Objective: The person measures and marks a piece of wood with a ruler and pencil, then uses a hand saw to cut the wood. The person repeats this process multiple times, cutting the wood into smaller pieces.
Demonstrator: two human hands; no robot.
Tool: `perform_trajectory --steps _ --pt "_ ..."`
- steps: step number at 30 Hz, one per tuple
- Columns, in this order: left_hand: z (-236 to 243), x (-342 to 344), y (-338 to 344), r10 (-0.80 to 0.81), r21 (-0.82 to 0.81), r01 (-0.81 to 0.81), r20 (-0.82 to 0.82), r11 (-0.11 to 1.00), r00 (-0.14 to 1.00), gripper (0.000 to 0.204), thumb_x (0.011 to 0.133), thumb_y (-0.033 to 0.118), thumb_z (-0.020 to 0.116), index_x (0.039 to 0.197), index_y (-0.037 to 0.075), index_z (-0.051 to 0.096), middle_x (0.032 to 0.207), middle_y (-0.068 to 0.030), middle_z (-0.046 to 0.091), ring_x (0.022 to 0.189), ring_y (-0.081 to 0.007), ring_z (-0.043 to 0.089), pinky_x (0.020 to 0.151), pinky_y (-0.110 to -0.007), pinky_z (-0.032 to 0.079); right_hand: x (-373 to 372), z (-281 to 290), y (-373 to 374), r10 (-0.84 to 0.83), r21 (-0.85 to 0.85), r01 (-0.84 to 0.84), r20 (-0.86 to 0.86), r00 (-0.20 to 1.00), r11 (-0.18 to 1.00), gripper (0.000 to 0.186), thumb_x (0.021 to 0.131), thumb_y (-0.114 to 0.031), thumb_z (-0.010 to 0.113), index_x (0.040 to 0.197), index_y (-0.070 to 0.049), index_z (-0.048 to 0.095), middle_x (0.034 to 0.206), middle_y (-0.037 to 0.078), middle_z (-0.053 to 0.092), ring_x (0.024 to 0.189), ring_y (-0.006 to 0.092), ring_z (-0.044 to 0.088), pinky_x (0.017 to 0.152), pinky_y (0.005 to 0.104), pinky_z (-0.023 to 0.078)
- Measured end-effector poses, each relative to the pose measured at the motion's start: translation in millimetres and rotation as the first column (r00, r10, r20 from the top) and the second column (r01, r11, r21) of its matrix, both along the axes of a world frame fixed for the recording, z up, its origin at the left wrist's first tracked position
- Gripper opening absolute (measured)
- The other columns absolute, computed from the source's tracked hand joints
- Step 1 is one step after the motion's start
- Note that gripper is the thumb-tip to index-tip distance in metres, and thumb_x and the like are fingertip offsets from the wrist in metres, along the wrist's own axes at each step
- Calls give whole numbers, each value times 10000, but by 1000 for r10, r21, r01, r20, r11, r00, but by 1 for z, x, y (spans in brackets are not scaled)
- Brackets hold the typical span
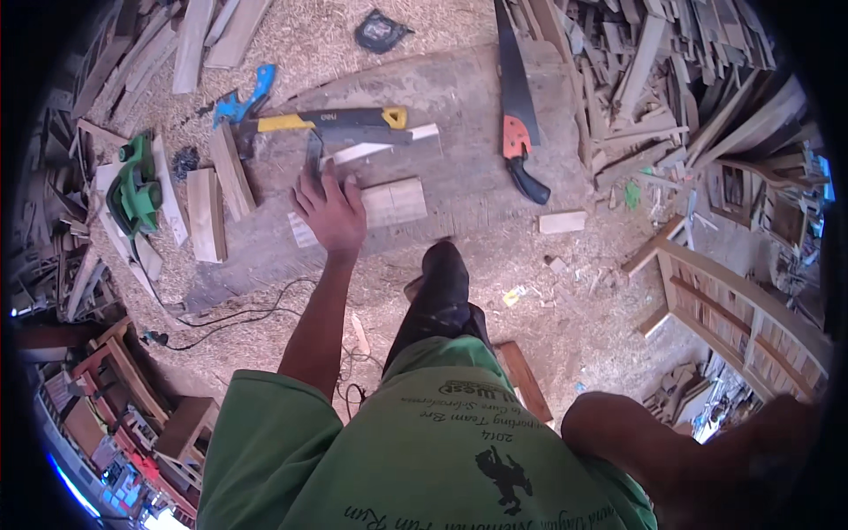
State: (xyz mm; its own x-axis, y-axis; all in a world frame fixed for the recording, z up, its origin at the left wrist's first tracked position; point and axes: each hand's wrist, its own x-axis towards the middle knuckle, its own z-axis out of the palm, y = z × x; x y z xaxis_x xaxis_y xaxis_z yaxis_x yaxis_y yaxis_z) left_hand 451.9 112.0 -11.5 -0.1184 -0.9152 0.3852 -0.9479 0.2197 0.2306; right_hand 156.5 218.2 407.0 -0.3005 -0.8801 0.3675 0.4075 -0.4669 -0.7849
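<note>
My left hand (332, 212) reaches over a short wooden block (397, 201) on the worn work board (477, 106). Its fingers are spread, with the tips near a dark metal piece (314, 152) that may be part of a square. Just beyond lies a hammer (329, 119) with a yellow and black handle, above a pale wood strip (384, 147). My right arm (632, 433) bends out to the right; its hand (777, 446) is dark at the rim, the fingers indistinct. A handsaw (516, 124) with an orange and black handle lies to the right.
Left are a green electric planer (137, 190) with a cord, two wood blocks (206, 216) and a blue-handled tool (252, 95). A black tape measure (380, 32) lies on shavings at the far side. Scrap wood (645, 79) and a wooden frame (733, 305) stand right.
</note>
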Motion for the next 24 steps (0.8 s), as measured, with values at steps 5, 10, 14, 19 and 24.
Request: perform_trajectory --steps 5,10,14,19,24 --pt "9 17 7 -173 165 173 -15 971 985 636 1064 453 656 1579 97 547 1649 -292 416 1552 -495 363 1310 -721 174 -25 -176 -67 21 529 295 -510 860 796 547 1028 -175 766 1522 -75 553 1336 155 657 1162 316 674 974 478 572" --pt "58 21 24 -457 510 395 -6 764 890 837 930 336 790 1656 70 469 1698 -246 411 1532 -503 391 1313 -682 229 -56 -369 -25 364 293 606 -931 6 739 1014 855 -242 930 1732 -269 421 1375 200 594 1235 447 595 1028 560 526" --pt "65 -9 25 -414 530 350 2 773 910 899 841 225 837 1648 52 481 1658 -235 481 1449 -486 485 1225 -656 360 -83 -378 -32 345 314 559 -937 52 768 951 847 -102 807 1715 -247 445 1215 200 627 1098 412 637 970 545 557" --pt "60 -128 -2 -421 441 385 -17 811 907 932 848 323 850 1669 94 473 1562 -233 502 1417 -453 493 1190 -654 379 -121 -259 -45 288 578 532 -797 531 619 816 868 -39 703 1649 -59 467 1164 253 641 953 468 679 843 565 582" --pt "58 -285 -52 -458 314 455 -70 833 886 899 852 321 851 1641 76 495 1503 -211 526 1400 -418 492 1203 -596 378 -180 -192 -17 82 615 537 -699 711 577 650 976 -44 655 1595 32 473 1220 227 666 992 307 689 896 443 579"
